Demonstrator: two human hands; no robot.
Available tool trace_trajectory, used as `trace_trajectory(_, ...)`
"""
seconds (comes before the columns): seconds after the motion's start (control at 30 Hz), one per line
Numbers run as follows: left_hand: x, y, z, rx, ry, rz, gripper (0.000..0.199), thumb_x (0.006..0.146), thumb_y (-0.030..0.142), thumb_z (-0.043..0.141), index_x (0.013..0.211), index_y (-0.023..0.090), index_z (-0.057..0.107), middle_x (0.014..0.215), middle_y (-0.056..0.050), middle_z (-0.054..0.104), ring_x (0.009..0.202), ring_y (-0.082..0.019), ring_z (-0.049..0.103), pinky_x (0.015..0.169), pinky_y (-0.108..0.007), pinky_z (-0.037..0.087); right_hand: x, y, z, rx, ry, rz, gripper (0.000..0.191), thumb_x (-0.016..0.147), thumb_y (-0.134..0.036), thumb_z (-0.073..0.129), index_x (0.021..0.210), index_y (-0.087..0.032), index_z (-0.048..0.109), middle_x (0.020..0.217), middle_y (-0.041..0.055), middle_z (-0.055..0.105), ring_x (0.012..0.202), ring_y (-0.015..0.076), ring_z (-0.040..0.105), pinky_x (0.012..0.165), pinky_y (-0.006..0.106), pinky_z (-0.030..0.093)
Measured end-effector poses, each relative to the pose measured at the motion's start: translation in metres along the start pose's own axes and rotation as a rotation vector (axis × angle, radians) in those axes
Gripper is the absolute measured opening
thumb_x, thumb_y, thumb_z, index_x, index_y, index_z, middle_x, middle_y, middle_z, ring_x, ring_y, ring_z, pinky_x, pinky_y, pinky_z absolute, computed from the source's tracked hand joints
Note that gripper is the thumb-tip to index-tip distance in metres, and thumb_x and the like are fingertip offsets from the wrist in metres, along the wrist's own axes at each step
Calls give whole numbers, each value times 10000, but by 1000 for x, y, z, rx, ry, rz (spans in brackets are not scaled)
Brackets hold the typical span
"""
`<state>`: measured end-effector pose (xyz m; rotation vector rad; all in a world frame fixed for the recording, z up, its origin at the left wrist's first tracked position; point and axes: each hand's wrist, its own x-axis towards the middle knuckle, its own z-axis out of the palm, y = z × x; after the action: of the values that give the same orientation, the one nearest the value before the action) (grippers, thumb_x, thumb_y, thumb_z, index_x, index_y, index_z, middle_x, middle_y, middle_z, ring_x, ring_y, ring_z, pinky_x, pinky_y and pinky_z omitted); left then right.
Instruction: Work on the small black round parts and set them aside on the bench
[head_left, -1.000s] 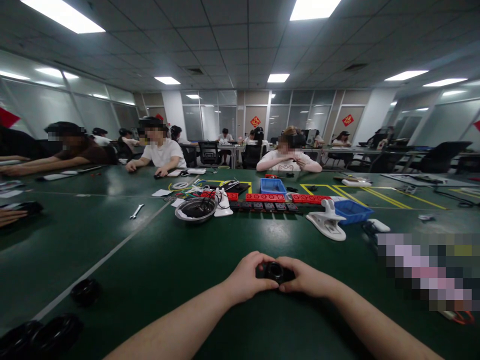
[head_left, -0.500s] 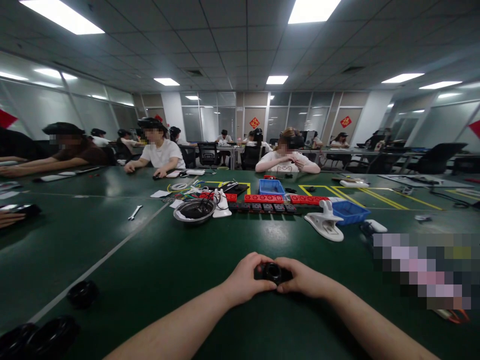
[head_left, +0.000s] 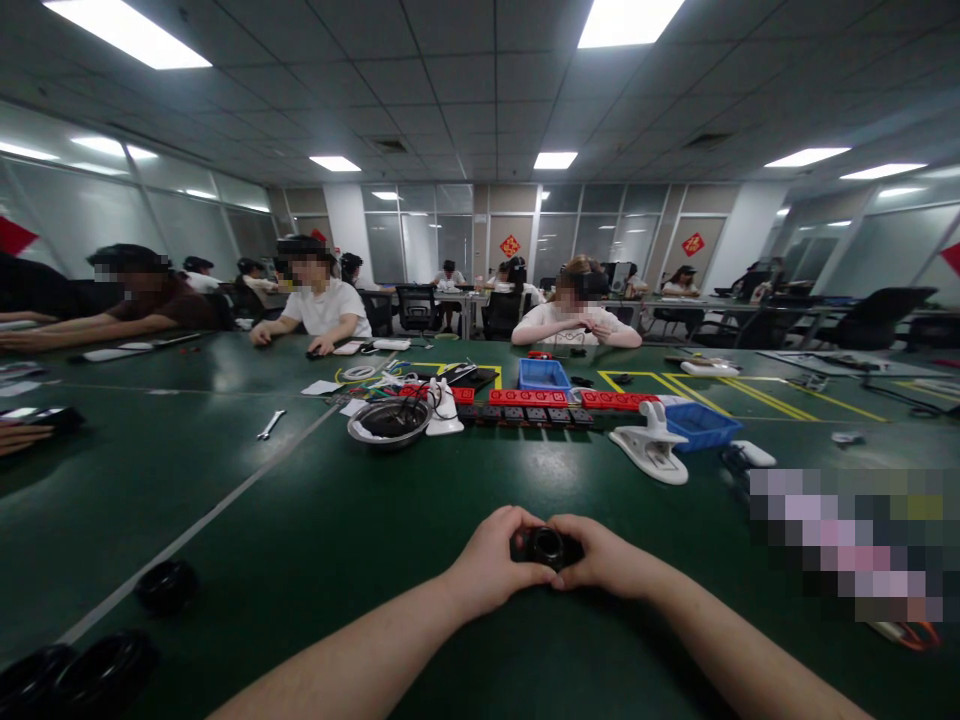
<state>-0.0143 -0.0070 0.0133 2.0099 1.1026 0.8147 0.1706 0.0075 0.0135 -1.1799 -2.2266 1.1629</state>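
Observation:
Both my hands are closed around a small black object with a round ring-shaped opening (head_left: 549, 546) that faces me. My left hand (head_left: 495, 562) grips its left side, thumb along the near edge, and a reddish spot shows beside those fingers. On the other side, my right hand (head_left: 606, 556) grips the right end. The two thumb tips meet in front of the object. Its sides and underside are hidden by my fingers, and I cannot tell its exact kind. A shiny black ring (head_left: 166, 587) lies on the green table (head_left: 315, 560), far to the left of my hands.
Two more black rings (head_left: 105, 672) lie at the lower left. Ahead are a metal bowl (head_left: 360, 436), red socket strips (head_left: 526, 397), a white clip base (head_left: 651, 450) and blue bins (head_left: 701, 425). A wrench (head_left: 271, 425) lies left. Several people (head_left: 322, 300) sit beyond.
Almost nothing differs: my hands keep their grip on the black object, which appears very slightly shifted. The person across the table has moved their hands a little.

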Motion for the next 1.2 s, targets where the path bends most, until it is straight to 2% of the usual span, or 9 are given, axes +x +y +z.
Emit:
trace_trajectory(0.13, -2, 5, 0, 41, 17, -52, 417, 509, 348, 717, 851, 182, 544, 777, 13, 473, 678, -133, 437, 565, -215, 330, 1, 1, 2, -112, 76, 17, 331, 502, -269, 709, 732, -148, 504, 717, -31, 495, 664, 128, 456, 548, 201, 342)
trace_trajectory(0.27, -3, 6, 5, 32, 67, -95, 375, 513, 298, 716, 821, 185, 536, 790, 13, 489, 677, -132, 449, 567, -216, 340, 2, -7, 12, -295, 166, 76, 384, 461, -339, 720, 678, -160, 459, 690, -21, 498, 639, 138, 456, 511, 203, 318)
trace_trajectory(0.4, -2, 4, 10, 52, 162, -127, 360, 526, 255, 707, 829, 185, 526, 809, 7, 492, 692, -136, 453, 598, -230, 354, 3, -19, 27, -572, 350, 166, 272, 589, -367, 617, 694, -161, 474, 718, 37, 541, 668, 179, 487, 557, 251, 330)
trace_trajectory(0.47, -2, 3, 9, 49, 174, -123, 362, 534, 251, 702, 842, 184, 525, 829, 1, 492, 712, -140, 454, 613, -232, 361, 2, -22, 31, -650, 381, 171, 245, 630, -373, 576, 714, -158, 496, 740, 59, 551, 702, 203, 499, 597, 281, 339)
trace_trajectory(0.57, -1, 3, 5, 34, 122, -86, 357, 557, 252, 686, 874, 190, 533, 851, -1, 492, 721, -139, 454, 625, -232, 367, -1, -21, 25, -575, 324, 87, 370, 581, -420, 622, 826, -162, 523, 825, 62, 550, 771, 221, 503, 654, 301, 356)
trace_trajectory(0.67, 0, 4, -1, 29, 40, -38, 343, 582, 264, 670, 895, 199, 547, 838, 4, 489, 707, -133, 451, 620, -228, 364, -4, -18, 12, -347, 165, -50, 507, 552, -375, 669, 992, -187, 504, 933, 45, 537, 847, 207, 494, 722, 295, 368)
trace_trajectory(0.8, 1, 3, -4, 28, -22, -6, 361, 596, 273, 663, 933, 208, 552, 814, 6, 478, 698, -127, 445, 606, -217, 356, -6, -16, -2, -150, 12, -58, 423, 589, -267, 652, 984, -172, 531, 924, 28, 538, 846, 192, 492, 732, 288, 380)
trace_trajectory(0.93, 1, 3, -4, 29, -39, 4, 367, 605, 282, 659, 949, 214, 550, 821, 4, 480, 700, -128, 439, 598, -213, 349, -6, -16, -5, -105, -9, -60, 346, 603, -209, 631, 934, -162, 546, 865, 14, 531, 804, 175, 494, 711, 278, 389)
trace_trajectory(1.2, 0, 2, -2, 21, -33, 6, 365, 618, 271, 644, 963, 213, 539, 858, -5, 485, 734, -138, 457, 625, -224, 360, -5, -8, -4, -84, -10, -86, 281, 633, -203, 606, 902, -153, 542, 831, 5, 507, 754, 152, 488, 667, 253, 391)
